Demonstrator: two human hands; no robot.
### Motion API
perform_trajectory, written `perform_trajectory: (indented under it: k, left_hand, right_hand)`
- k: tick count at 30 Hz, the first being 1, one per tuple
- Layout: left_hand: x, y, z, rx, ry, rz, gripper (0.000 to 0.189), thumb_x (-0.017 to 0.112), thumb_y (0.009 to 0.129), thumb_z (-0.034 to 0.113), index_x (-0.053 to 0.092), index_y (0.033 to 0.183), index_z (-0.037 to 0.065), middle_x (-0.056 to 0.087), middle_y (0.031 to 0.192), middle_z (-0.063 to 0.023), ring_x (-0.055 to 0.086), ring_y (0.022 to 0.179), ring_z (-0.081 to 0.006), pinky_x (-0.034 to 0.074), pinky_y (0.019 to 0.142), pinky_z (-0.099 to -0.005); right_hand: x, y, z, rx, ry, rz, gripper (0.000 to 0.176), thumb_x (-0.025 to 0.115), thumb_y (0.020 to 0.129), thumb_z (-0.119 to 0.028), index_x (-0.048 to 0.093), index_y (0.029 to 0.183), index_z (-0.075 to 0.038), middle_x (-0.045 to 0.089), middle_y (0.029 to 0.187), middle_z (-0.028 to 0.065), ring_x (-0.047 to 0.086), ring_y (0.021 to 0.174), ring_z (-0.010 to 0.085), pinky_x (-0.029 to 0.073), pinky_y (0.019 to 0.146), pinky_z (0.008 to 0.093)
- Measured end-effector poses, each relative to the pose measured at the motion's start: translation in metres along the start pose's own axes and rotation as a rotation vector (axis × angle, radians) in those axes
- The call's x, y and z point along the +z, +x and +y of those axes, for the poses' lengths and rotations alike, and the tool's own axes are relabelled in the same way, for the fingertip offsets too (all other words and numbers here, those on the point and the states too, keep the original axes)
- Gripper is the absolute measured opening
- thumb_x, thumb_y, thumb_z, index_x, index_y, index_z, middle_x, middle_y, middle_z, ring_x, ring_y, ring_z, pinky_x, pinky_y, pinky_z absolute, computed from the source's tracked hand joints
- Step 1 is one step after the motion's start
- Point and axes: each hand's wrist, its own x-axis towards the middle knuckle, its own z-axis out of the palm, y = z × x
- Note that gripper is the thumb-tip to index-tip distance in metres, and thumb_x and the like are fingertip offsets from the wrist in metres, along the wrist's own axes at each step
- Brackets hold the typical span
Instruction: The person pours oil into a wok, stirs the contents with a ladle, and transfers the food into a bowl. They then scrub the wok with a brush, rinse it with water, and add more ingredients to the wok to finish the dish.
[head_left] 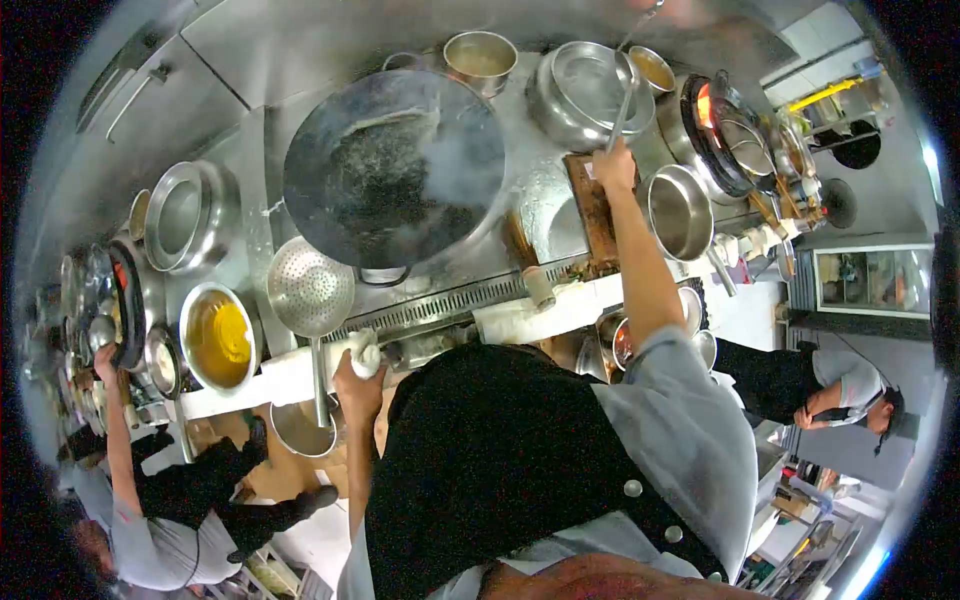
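R hand (613, 168) clamps the long ladle (625, 100) by its end, arm clear of the smoking wok (395, 165), bowl end up by the steel pots (585, 95) at back; L hand (357, 388) is closed on a white cloth (366, 352) at the stove (440, 305) front, prob. as heat pad.

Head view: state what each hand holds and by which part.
The right hand grips a long metal ladle by the near end of its handle. The left hand clutches a bunched white cloth.
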Motion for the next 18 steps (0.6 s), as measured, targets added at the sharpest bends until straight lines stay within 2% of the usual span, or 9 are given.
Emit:
perform_trajectory:
  k: [2, 3, 4, 5, 8, 13, 15, 17, 18]
  left_hand:
    - [0.005, -0.001, -0.001, -0.016, 0.036, 0.052, 0.043, 0.083, 0.075, 0.011, 0.064, 0.11, -0.005, 0.067, 0.118, -0.0232, 0.066, 0.105, -0.0383, 0.052, 0.091, -0.0414]
    - [0.009, -0.003, -0.002, 0.107, 0.018, 0.179, 0.044, 0.083, 0.074, 0.01, 0.064, 0.111, -0.005, 0.063, 0.124, -0.0237, 0.064, 0.109, -0.0396, 0.051, 0.093, -0.0419]
    - [0.011, -0.005, -0.001, 0.229, 0.004, 0.298, 0.045, 0.083, 0.072, 0.01, 0.065, 0.111, -0.005, 0.059, 0.13, -0.0243, 0.061, 0.113, -0.0408, 0.05, 0.096, -0.0425]
    - [0.013, -0.005, 0.002, 0.22, 0.005, 0.302, 0.045, 0.083, 0.072, 0.01, 0.065, 0.111, -0.005, 0.059, 0.13, -0.0243, 0.061, 0.113, -0.0408, 0.05, 0.096, -0.0425]
    - [0.011, 0.005, 0.045, 0.39, 0.129, 0.246, 0.045, 0.084, 0.067, 0.007, 0.067, 0.107, -0.005, 0.052, 0.141, -0.0227, 0.052, 0.127, -0.0417, 0.045, 0.104, -0.0451]
    - [0.024, 0.044, 0.064, 0.786, 0.243, 0.244, 0.038, 0.08, 0.069, 0.008, 0.068, 0.102, -0.004, 0.05, 0.144, -0.0228, 0.048, 0.131, -0.0454, 0.04, 0.109, -0.0541]
    - [0.027, 0.062, 0.049, 0.759, 0.312, 0.075, 0.034, 0.077, 0.069, 0.009, 0.069, 0.101, -0.002, 0.054, 0.141, -0.0174, 0.045, 0.136, -0.0425, 0.038, 0.111, -0.0531]
    - [0.027, 0.065, 0.038, 0.751, 0.364, 0.034, 0.033, 0.076, 0.069, 0.008, 0.07, 0.101, 0.0, 0.052, 0.143, -0.0157, 0.041, 0.14, -0.0403, 0.037, 0.112, -0.052]
    - [0.024, 0.065, 0.037, 0.741, 0.358, 0.042, 0.033, 0.076, 0.069, 0.008, 0.07, 0.101, 0.0, 0.052, 0.143, -0.0157, 0.041, 0.14, -0.0403, 0.037, 0.112, -0.052]
  right_hand:
    - [0.014, 0.045, 0.023, 0.296, 0.7, -0.342, 0.022, 0.057, 0.098, -0.024, 0.059, 0.112, -0.007, 0.068, 0.079, 0.0126, 0.067, 0.069, 0.0237, 0.051, 0.057, 0.0386]
    - [0.019, 0.065, 0.034, 0.447, 1.043, -0.52, 0.016, 0.056, 0.098, -0.023, 0.058, 0.102, -0.007, 0.066, 0.076, 0.0098, 0.065, 0.068, 0.0214, 0.05, 0.056, 0.0363]
    - [0.02, 0.076, 0.043, 0.61, 1.379, -0.698, 0.016, 0.056, 0.099, -0.023, 0.057, 0.092, -0.008, 0.064, 0.073, 0.007, 0.064, 0.066, 0.0192, 0.049, 0.055, 0.0341]
    - [0.025, 0.081, 0.048, 0.777, 1.711, -0.872, 0.022, 0.056, 0.099, -0.022, 0.056, 0.082, -0.008, 0.062, 0.069, 0.0042, 0.062, 0.065, 0.017, 0.049, 0.054, 0.0319]
    - [-0.009, 0.032, 0.011, 0.804, 1.831, -0.726, 0.024, 0.056, 0.1, -0.021, 0.05, 0.078, -0.013, 0.051, 0.065, -0.0023, 0.052, 0.057, 0.01, 0.044, 0.05, 0.0266]
    - [-0.069, -0.054, -0.018, 0.694, 1.996, -0.683, 0.021, 0.056, 0.101, -0.026, 0.052, 0.086, -0.011, 0.053, 0.068, -0.0012, 0.049, 0.051, 0.0107, 0.043, 0.049, 0.027]
    - [-0.084, -0.086, -0.025, 0.65, 2.111, -0.929, 0.022, 0.056, 0.101, -0.027, 0.052, 0.086, -0.012, 0.052, 0.068, -0.0013, 0.048, 0.051, 0.0111, 0.042, 0.049, 0.0274]
    - [-0.125, -0.13, -0.064, 0.673, 2.1, -0.852, 0.024, 0.054, 0.102, -0.029, 0.051, 0.084, -0.013, 0.05, 0.067, -0.0015, 0.048, 0.051, 0.0112, 0.041, 0.051, 0.0297]
    - [-0.134, -0.149, -0.069, 0.675, 2.14, -0.939, 0.022, 0.054, 0.102, -0.028, 0.051, 0.087, -0.013, 0.05, 0.069, -0.001, 0.048, 0.051, 0.0112, 0.042, 0.051, 0.0299]
